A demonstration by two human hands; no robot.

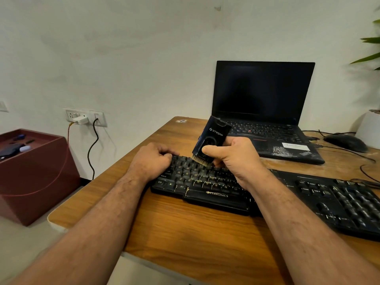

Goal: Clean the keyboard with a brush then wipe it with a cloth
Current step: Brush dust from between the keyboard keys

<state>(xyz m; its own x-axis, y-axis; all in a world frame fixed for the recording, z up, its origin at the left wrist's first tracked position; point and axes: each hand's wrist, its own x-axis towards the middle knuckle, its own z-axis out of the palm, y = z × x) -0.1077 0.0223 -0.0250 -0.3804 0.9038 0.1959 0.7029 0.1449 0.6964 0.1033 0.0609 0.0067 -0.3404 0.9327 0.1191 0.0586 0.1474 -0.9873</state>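
A black keyboard [205,182] lies across the wooden desk [185,229], stretching from the middle to the right edge. My right hand [234,157] grips a dark flat brush [213,136] marked STRIFF, thumb on its front face. Its pale bristles point down and touch the upper key rows. My left hand [153,159] holds the keyboard's top left corner, fingers curled over the far edge. No cloth is in view.
An open black laptop [265,112] stands behind the keyboard, with a black mouse [345,141] and cables to its right. A white plant pot [370,128] sits at the far right. A maroon box [35,173] stands on the floor at left, below wall sockets [84,117].
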